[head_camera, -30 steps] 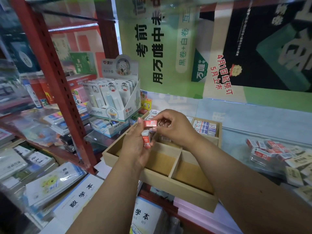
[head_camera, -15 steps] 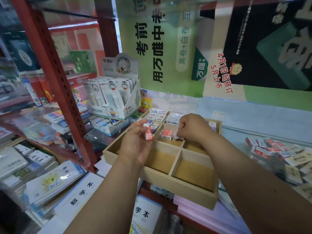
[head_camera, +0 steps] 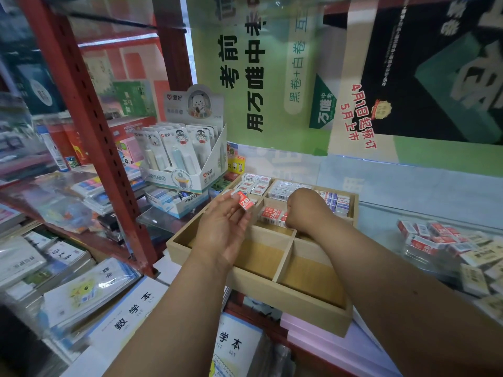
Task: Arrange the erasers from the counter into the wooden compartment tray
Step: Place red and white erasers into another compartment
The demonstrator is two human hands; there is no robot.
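A wooden compartment tray (head_camera: 285, 300) lies in front of me. Its far cells hold rows of wrapped erasers, and its near cells show bare wood. My left hand (head_camera: 223, 229) holds a red "2B" eraser (head_camera: 245, 203) at its fingertips, above the tray's left side. My right hand (head_camera: 306, 208) is curled, fingers down, in the middle cell on a row of red 2B erasers (head_camera: 270, 214). Whether it grips one is hidden. A pile of loose erasers (head_camera: 446, 246) lies on the glass counter at the right.
A red metal shelf post (head_camera: 89, 126) stands left of the tray. A white display box of correction tapes (head_camera: 185, 159) sits behind the tray's left corner. Exercise books (head_camera: 89, 289) lie at the lower left. A pink stack (head_camera: 326, 341) lies under the tray.
My right hand took one red eraser from the left hand, moved right and down into the middle cell, and now rests on the row there. The left hand tilted its remaining eraser.
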